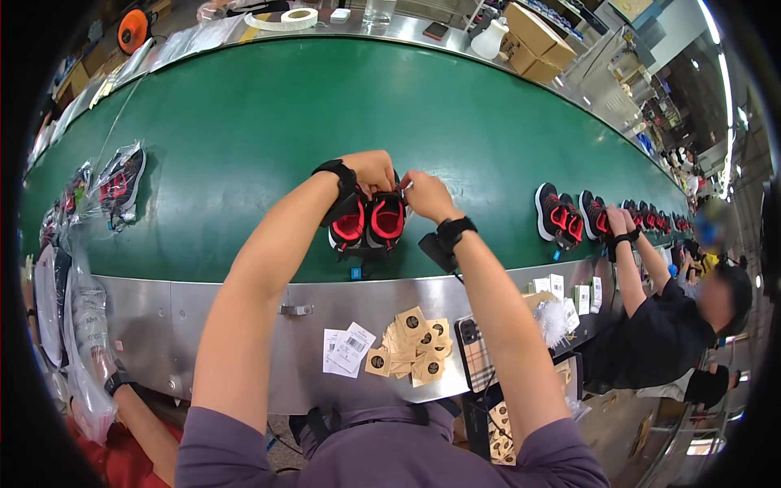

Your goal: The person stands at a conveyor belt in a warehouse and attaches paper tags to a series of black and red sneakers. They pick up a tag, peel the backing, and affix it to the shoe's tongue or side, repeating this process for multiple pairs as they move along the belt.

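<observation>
A pair of black sneakers with red linings stands on the green conveyor belt in front of me, the left sneaker (348,226) and the right sneaker (386,221) side by side, their openings facing me. My left hand (374,171) is closed, its fingers curled onto the far part of the right sneaker. Beside it my right hand (428,195) makes a pinch at that sneaker's far right side. What lies between those fingertips is too small to name. A small blue tag (355,273) hangs at the near end of the pair.
Gold square cards (415,342) and white labels (350,348) lie on the metal ledge (244,325), beside a checked phone (476,355). Bagged sneakers (122,185) sit at the left. Rightward, a co-worker's hands (622,221) handle black sneakers (558,215) along the green belt (244,122).
</observation>
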`<state>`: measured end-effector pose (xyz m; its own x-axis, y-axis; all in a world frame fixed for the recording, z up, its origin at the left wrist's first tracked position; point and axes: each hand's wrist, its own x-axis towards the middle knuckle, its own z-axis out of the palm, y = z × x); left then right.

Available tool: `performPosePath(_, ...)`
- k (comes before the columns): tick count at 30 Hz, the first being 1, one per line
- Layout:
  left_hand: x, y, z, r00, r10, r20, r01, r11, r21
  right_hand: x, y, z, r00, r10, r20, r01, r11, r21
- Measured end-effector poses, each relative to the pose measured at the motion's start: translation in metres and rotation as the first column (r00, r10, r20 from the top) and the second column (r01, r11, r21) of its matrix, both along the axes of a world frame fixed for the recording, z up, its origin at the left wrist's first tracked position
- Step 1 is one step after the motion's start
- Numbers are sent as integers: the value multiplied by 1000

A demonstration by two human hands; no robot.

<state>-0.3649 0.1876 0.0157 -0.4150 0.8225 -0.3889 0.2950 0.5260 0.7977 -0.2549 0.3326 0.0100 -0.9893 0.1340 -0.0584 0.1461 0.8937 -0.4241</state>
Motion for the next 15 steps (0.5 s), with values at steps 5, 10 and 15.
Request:
performPosePath(5, 10, 12, 11, 947, -74, -312, 18, 984, -178, 2, -6, -6, 1000, -5, -19, 7, 998, 70)
performPosePath(10, 12, 0, -13, 806, 112, -581, -54, 992, 115, -2, -9, 5, 987, 160, -14, -157, 980, 119)
performPosePath(15, 26, -13, 6, 922, 356, -154, -339, 932, 128, -9, 0, -15, 986, 109, -129, -137, 962, -237)
